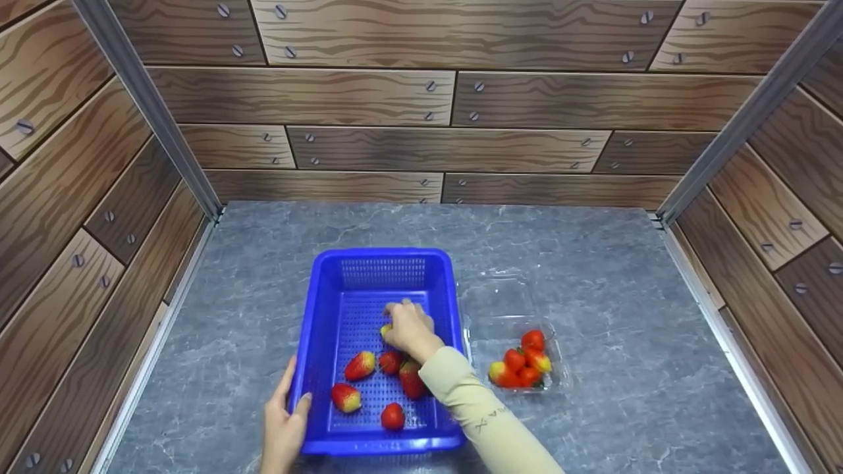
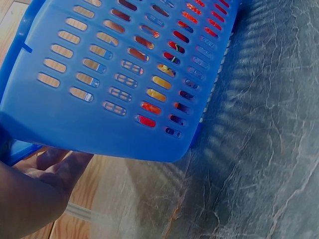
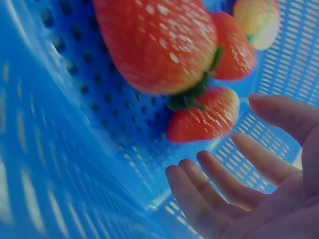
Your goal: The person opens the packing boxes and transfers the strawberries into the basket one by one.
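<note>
A blue plastic basket [image 1: 309,336] with perforated walls stands on the table, several red-and-yellow strawberries [image 1: 359,366] lying on its floor. My left hand [image 1: 283,421] grips its left rim near the front corner, thumb on the inner side and fingers outside; the left wrist view shows those fingers [image 2: 65,169] under the rim. Inside the basket, my right hand [image 1: 409,326] reaches down beside a strawberry [image 1: 386,332] mostly hidden by it. In the right wrist view the fingers [image 3: 219,186] are spread, with a strawberry [image 3: 207,117] just beyond the fingertips.
Right of the basket, a clear plastic clamshell box [image 1: 477,336] lies with its lid [image 1: 500,293] folded back; several strawberries [image 1: 515,359] sit in its right part. Wood-patterned panels [image 1: 395,99] wall the grey marbled table [image 1: 625,316] at the back and sides.
</note>
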Demonstrator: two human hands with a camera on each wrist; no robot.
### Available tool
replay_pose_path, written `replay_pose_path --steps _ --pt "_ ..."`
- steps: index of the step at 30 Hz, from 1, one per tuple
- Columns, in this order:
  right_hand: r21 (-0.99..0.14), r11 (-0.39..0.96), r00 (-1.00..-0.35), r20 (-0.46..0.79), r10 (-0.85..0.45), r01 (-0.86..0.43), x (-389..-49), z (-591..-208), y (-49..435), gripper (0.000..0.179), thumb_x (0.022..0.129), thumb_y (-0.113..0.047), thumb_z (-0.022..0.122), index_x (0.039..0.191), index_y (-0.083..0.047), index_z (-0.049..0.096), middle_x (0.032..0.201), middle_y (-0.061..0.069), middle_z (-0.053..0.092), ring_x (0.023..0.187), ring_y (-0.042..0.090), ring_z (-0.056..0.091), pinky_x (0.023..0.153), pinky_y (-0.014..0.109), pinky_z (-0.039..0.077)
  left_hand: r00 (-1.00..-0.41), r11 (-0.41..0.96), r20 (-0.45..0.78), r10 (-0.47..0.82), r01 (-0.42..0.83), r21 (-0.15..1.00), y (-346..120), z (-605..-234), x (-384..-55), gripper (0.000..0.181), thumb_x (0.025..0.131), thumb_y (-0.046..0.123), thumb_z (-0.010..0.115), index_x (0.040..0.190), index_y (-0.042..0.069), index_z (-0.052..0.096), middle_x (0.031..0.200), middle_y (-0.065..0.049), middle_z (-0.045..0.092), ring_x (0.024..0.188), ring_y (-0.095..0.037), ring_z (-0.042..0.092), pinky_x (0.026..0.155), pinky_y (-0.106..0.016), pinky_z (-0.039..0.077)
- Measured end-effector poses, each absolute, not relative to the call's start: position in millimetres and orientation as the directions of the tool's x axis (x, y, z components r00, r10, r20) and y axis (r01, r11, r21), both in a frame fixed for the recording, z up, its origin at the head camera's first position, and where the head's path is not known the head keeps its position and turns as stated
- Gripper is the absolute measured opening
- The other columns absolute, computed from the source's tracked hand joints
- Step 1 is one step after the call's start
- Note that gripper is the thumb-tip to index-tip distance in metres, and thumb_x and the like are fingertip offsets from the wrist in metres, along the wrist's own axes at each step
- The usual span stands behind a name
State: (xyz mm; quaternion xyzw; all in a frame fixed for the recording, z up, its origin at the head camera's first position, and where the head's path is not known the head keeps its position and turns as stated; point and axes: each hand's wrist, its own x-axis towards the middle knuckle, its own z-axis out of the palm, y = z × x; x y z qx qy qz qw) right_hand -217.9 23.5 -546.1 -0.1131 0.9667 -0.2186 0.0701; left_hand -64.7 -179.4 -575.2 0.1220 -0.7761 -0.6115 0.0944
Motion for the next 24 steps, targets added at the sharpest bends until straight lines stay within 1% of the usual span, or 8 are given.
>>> replay_pose_path --steps 6,8,12,14,16,20,22,24 --pt "-0.508 0.852 -0.965 -0.138 -0.225 -0.127 -218 -527 29 0.041 0.078 -0.020 0.076 0.117 -0.009 0.070 0.114 0.013 0.064 0.109 0.035 0.059 0.089 0.052 0.052 -0.952 0.221 -0.003 -0.307 -0.075 0.972 -179 -575 -65 0.068 0.087 -0.014 0.055 0.151 0.003 0.039 0.150 -0.022 0.042 0.133 -0.037 0.045 0.110 -0.050 0.036" --pt "-0.513 0.850 -0.964 -0.146 -0.220 -0.116 -217 -520 31 0.041 0.080 -0.022 0.076 0.119 -0.009 0.070 0.116 0.013 0.063 0.111 0.035 0.059 0.090 0.052 0.051 -0.952 0.220 -0.004 -0.307 -0.075 0.973 -179 -575 -64 0.068 0.087 -0.014 0.055 0.151 0.003 0.039 0.150 -0.022 0.042 0.133 -0.037 0.044 0.111 -0.047 0.037" --pt "-0.517 0.846 -0.968 -0.118 -0.223 -0.132 -215 -506 36 0.041 0.082 -0.024 0.076 0.121 -0.011 0.069 0.116 0.011 0.063 0.111 0.034 0.059 0.089 0.051 0.052 -0.950 0.218 0.005 -0.312 -0.067 0.974 -179 -576 -64 0.067 0.086 -0.014 0.056 0.150 0.002 0.041 0.150 -0.020 0.043 0.134 -0.034 0.044 0.108 -0.024 0.037" --pt "-0.522 0.840 -0.970 -0.089 -0.227 -0.149 -214 -499 38 0.041 0.083 -0.025 0.076 0.121 -0.012 0.069 0.115 0.010 0.062 0.109 0.033 0.059 0.088 0.051 0.052 -0.950 0.214 0.003 -0.314 -0.068 0.975 -179 -577 -63 0.067 0.086 -0.014 0.057 0.149 0.002 0.041 0.150 -0.019 0.044 0.133 -0.033 0.044 0.106 -0.019 0.036" --pt "-0.529 0.832 -0.972 -0.056 -0.229 -0.165 -213 -491 41 0.041 0.083 -0.025 0.076 0.121 -0.012 0.069 0.115 0.010 0.062 0.108 0.033 0.058 0.088 0.051 0.052 -0.951 0.218 0.003 -0.309 -0.068 0.974 -179 -577 -63 0.067 0.087 -0.014 0.057 0.150 0.002 0.040 0.150 -0.020 0.043 0.133 -0.035 0.044 0.107 -0.024 0.038" --pt "-0.532 0.822 -0.973 0.010 -0.232 -0.202 -210 -479 47 0.039 0.083 -0.024 0.076 0.120 -0.012 0.070 0.116 0.009 0.063 0.107 0.032 0.058 0.086 0.051 0.052 -0.955 0.217 0.004 -0.298 -0.064 0.974 -180 -577 -63 0.068 0.087 -0.014 0.056 0.151 0.002 0.037 0.151 -0.022 0.040 0.134 -0.039 0.043 0.110 -0.048 0.037" --pt "-0.523 0.824 -0.973 0.046 -0.227 -0.217 -209 -474 51 0.039 0.083 -0.024 0.076 0.120 -0.013 0.070 0.116 0.009 0.063 0.106 0.031 0.058 0.085 0.050 0.053 -0.956 0.214 0.004 -0.293 -0.062 0.975 -180 -576 -63 0.069 0.087 -0.014 0.056 0.152 0.002 0.036 0.152 -0.022 0.039 0.134 -0.040 0.043 0.109 -0.050 0.037" --pt "-0.511 0.829 -0.972 0.082 -0.219 -0.230 -208 -471 56 0.039 0.082 -0.023 0.076 0.120 -0.013 0.070 0.116 0.009 0.064 0.105 0.031 0.059 0.084 0.050 0.054 -0.955 0.205 -0.001 -0.297 -0.064 0.977 -180 -576 -63 0.068 0.087 -0.014 0.055 0.151 0.003 0.038 0.151 -0.021 0.041 0.133 -0.038 0.044 0.109 -0.049 0.037"
